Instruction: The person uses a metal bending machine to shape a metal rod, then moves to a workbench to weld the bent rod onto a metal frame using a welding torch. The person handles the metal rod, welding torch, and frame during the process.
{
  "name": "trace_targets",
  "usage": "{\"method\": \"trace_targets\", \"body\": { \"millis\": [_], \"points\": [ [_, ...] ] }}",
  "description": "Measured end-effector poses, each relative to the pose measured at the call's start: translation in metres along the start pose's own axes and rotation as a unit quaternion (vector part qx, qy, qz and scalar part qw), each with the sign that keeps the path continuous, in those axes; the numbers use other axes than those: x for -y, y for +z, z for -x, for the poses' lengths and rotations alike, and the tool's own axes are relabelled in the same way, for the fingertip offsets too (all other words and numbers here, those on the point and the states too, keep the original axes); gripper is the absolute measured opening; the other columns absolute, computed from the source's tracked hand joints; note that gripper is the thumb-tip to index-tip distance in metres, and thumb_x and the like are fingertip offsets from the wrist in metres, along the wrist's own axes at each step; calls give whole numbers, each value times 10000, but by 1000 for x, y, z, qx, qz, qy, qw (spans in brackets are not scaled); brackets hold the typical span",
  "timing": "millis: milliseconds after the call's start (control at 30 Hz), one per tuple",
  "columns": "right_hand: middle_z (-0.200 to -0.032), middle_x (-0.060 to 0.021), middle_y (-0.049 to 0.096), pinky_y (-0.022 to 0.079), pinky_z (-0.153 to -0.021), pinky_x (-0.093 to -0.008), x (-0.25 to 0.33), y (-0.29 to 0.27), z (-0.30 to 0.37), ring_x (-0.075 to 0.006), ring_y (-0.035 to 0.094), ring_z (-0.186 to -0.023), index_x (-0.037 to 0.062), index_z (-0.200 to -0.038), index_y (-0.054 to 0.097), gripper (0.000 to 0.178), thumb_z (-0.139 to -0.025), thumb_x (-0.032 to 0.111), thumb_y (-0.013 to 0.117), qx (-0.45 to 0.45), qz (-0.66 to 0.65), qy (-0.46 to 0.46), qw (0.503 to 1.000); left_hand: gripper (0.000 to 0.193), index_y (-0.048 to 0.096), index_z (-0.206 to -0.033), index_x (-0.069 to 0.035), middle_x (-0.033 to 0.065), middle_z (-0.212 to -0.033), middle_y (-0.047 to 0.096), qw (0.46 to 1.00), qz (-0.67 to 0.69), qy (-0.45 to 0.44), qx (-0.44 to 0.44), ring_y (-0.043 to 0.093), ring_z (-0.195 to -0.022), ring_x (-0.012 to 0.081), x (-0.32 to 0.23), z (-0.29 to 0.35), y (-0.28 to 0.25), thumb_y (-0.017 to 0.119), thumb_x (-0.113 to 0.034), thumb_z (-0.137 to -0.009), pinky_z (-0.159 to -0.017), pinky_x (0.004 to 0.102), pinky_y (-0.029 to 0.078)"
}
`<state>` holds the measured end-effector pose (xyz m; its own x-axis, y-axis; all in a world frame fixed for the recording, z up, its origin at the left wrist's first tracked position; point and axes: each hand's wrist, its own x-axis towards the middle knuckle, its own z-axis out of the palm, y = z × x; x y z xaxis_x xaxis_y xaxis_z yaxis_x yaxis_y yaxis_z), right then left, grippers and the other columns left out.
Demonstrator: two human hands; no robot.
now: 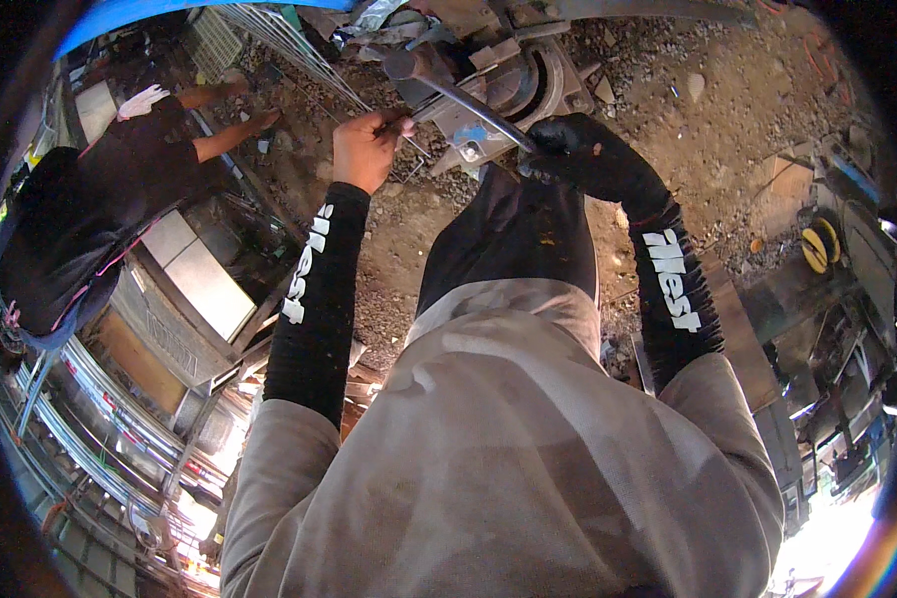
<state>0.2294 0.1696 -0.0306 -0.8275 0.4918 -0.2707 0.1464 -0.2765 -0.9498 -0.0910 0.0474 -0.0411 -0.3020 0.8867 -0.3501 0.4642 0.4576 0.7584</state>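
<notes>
In my gloved right hand [580, 151] is the metal handle of a hammer [478, 108], fingers wrapped round its end. The hammer's round head lies up and to the left, above a heavy metal vise-like block [560, 88]. My bare left hand [366, 149] is closed, thumb and fingers pinching a thin metal piece [430, 107] that points toward the block. Part of that piece passes beside or under the hammer handle, so its far end is hard to make out. A blue patch and a bolt show on the block's near side, between my hands.
Another person [109, 214] bends forward at the left, arms stretched over the ground. Long thin metal rods [304, 55] lie at the upper left, near scrap pieces. Dirt and gravel ground [688, 100] spreads to the right. A yellow round object [820, 245] sits at the far right.
</notes>
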Motion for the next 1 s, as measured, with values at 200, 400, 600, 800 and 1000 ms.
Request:
{"method": "trace_targets", "body": {
  "millis": [200,400,600,800,1000],
  "points": [
    [-875,-69,744,532,-711,-290,12,-3,-4,-126,660,-751,-20,-1035,697,237,-956,202,711,55,70,97,991,172,753,-1026,24,94,-876,776,1000,-1,22,-22,706,-755,107,2,1,2,614,26,-926,-671,257,540],
    [-880,-80,748,544,-723,-312,3,-17,-9,-150,677,-766,-16,-1044,715,210,-953,174,710,-19,197,-52,979,142,772,-1020,-30,135,-856,767,999,17,2,-39,751,-773,162,5,0,5,730,-89,-898,-708,300,559],
    [-918,-111,747,556,-758,-326,-1,-44,-15,-161,690,-824,-19,-1095,720,218,-962,151,686,-89,208,-57,973,156,738,-1058,41,109,-920,774,999,-27,-18,-12,752,-855,159,-1,2,2,675,-30,-934,-767,294,584],
    [-1084,-181,715,572,-853,-388,16,-73,-33,-293,702,-920,52,-1251,651,311,-970,186,654,-59,272,-37,960,131,770,-998,-23,107,-801,761,999,27,8,-42,698,-695,126,-1,2,5,740,-107,-903,-658,290,535],
    [-997,-120,711,558,-785,-371,29,-66,-46,-259,686,-868,54,-1178,665,247,-985,205,631,-177,199,-89,960,136,772,-997,-24,111,-805,762,999,2,3,-39,709,-703,139,-1,2,5,743,-119,-905,-669,292,541]
  ]
}}
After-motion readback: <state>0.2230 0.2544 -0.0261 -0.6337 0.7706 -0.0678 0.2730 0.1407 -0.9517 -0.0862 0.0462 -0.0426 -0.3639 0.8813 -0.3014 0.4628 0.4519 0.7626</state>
